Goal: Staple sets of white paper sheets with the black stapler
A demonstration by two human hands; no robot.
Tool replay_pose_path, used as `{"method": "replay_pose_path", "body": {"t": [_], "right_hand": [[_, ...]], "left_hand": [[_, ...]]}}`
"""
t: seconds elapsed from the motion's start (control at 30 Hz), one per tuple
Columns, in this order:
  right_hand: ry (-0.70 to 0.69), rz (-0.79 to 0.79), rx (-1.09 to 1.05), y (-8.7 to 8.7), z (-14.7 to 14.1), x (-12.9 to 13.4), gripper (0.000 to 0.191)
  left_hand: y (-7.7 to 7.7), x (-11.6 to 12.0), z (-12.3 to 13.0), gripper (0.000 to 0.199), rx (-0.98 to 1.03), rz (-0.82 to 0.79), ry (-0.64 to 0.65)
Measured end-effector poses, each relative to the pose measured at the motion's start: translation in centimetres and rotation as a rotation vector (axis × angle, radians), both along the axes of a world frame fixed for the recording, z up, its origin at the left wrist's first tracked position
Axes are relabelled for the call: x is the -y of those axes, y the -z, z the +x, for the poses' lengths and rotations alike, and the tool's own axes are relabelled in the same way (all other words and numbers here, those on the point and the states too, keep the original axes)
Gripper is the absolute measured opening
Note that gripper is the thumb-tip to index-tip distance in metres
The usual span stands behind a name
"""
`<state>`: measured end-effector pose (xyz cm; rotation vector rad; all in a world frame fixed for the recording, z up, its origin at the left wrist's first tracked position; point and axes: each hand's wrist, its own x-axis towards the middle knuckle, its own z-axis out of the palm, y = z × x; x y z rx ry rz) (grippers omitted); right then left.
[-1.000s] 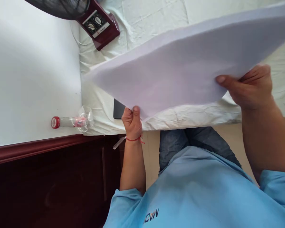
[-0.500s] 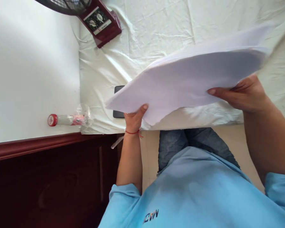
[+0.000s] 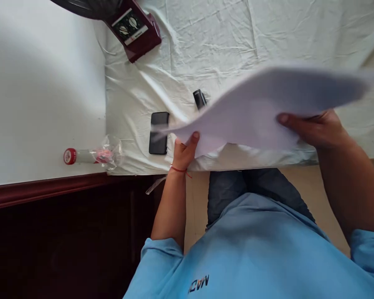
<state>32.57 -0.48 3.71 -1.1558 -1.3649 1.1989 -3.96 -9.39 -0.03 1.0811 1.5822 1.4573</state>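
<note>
Left hand (image 3: 184, 154), right hand (image 3: 326, 132) grip paper (image 3: 246, 110) — near edge.

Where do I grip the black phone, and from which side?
Pinch the phone across its long edges near the far end, probably best from above and the far side: it lies flat on the cloth, and the blurred corner of the paper shows across its middle.

your widest way is over the cloth (image 3: 215, 45) beyond the paper (image 3: 243, 112).
the fan (image 3: 141, 39) blocks you at far left, the bagged bottle (image 3: 90, 156) at near left. between phone (image 3: 158, 139) and black object (image 3: 200, 99) you have a narrower gap; the paper's blurred left tip crosses the phone.
</note>
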Motion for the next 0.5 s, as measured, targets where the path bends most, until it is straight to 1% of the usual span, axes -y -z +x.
{"method": "replay_pose_path", "body": {"t": [0.1,0.17,0.23,0.37,0.43,0.5], "right_hand": [[-0.041,0.002,-0.031,0.8,-0.4,-0.3,0.043],[-0.027,-0.075,-0.057,0.9,-0.2,-0.3,0.042],[-0.018,-0.188,-0.076,1.0,0.1,0.0,0.042],[-0.029,-0.373,-0.043,1.2,0.6,1.0,0.042],[-0.034,-0.429,-0.015,1.3,0.6,1.3,0.044],[-0.009,-0.439,-0.012,1.6,0.6,1.4,0.048]], "left_hand": [[-0.1,0.6,0.8,0.047,0.0,-0.036,-0.01],[0.0,1.0,1.2,0.048,0.04,-0.071,-0.002],[0.2,1.3,1.7,0.05,0.065,-0.104,0.014],[0.4,1.9,2.3,0.05,0.02,-0.114,0.002],[0.3,2.1,2.5,0.053,0.0,-0.121,-0.003],[0.1,2.4,2.5,0.057,-0.027,-0.134,0.002]]}}
